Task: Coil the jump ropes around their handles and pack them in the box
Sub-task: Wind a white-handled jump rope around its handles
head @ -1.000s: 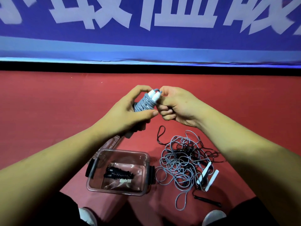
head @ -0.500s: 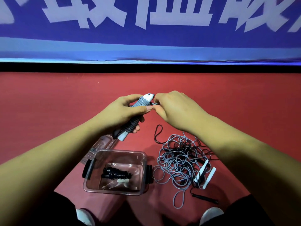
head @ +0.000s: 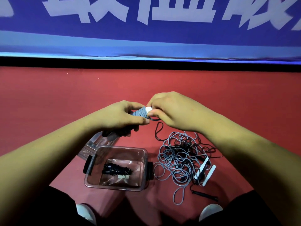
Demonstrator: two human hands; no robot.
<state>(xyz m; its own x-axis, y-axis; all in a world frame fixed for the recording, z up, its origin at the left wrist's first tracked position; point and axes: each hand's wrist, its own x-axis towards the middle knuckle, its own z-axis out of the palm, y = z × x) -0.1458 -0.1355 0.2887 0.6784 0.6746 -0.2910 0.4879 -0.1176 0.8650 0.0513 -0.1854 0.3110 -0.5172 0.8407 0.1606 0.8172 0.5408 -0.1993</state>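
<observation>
The left hand [head: 120,116] gripped the bundle of white plastic handles wound in grey rope [head: 140,113], its long axis slanting up-right; the right hand [head: 172,111] pinched its white tip; the clear rectangular plastic box [head: 123,147] lay below, nearer the left hand.

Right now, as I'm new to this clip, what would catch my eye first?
In the middle, the left hand grips a grey rope coiled round its handles, and the right hand pinches its white end. Below them a clear box holds one black coil; a tangled heap of ropes lies to its right.
</observation>
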